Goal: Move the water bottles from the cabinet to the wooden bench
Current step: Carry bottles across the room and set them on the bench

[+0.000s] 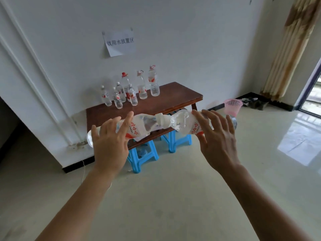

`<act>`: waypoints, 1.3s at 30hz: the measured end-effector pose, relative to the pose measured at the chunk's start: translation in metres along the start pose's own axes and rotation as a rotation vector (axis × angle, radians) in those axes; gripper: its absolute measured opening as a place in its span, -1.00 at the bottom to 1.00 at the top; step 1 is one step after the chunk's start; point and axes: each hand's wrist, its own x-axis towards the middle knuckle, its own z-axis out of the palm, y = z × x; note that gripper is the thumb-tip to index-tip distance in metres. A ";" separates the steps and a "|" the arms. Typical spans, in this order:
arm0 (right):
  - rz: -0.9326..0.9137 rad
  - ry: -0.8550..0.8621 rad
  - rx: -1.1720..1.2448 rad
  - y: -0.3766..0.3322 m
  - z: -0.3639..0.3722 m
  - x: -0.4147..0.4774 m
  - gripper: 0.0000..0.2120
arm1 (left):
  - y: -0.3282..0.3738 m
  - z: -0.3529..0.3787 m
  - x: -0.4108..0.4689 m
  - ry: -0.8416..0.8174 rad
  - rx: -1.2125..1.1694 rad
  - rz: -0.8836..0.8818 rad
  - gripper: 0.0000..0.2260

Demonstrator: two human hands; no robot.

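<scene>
While facing the bench, I am carrying two bottles.
Left hand is clasping the left bottle, right hand the right bottle, fingers splayed; next, probably standing both upright.

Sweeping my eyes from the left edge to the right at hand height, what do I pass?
left hand on a water bottle → white caps meeting end to end → second bottle → right hand holding it → curtain → glass door

1 head camera looks down toward wooden bench.
</scene>
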 end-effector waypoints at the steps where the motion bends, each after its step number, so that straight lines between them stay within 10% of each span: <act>1: -0.015 -0.002 0.000 0.009 0.018 0.022 -0.18 | -0.004 0.012 0.019 0.006 0.012 -0.013 -0.11; 28: -0.079 -0.323 -0.031 0.146 0.514 0.404 -0.10 | -0.154 0.472 0.432 -0.229 -0.188 -0.129 -0.19; 39: 0.258 -0.516 0.410 0.222 0.728 0.468 -0.27 | -0.159 0.681 0.508 -0.342 -0.959 -0.805 -0.30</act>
